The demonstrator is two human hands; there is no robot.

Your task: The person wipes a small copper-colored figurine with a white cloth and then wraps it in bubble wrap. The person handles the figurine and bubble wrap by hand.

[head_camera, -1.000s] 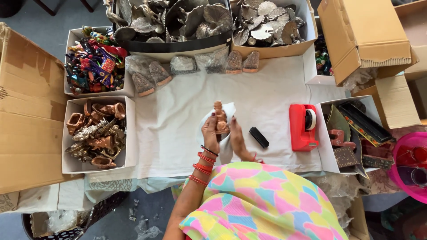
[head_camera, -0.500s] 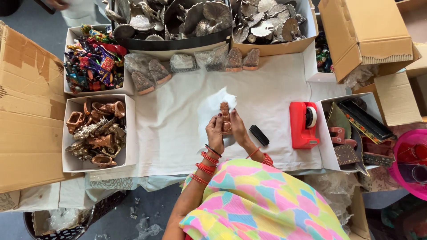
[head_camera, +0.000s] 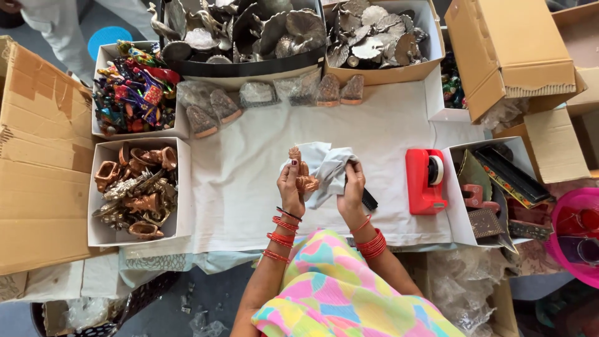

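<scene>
From the head view, the left hand (head_camera: 291, 186) had its grip pinched around a small copper-coloured figurine (head_camera: 300, 171), held upright above the counter (head_camera: 249, 168). The right hand (head_camera: 352, 187) had its grip pressed together on a pale cloth (head_camera: 324, 165) wrapped against the figurine. A black oblong object (head_camera: 369, 200) lay just beside the right hand, partly hidden by it. A red tape dispenser (head_camera: 424, 181) stood to the right. To the left sat a white box of copper pieces (head_camera: 134, 190) and a box of painted figures (head_camera: 134, 87). Trays of silver metal pieces (head_camera: 249, 28) lined the far edge. A white sheet covered the counter, ringed by cardboard boxes (head_camera: 505, 50).
</scene>
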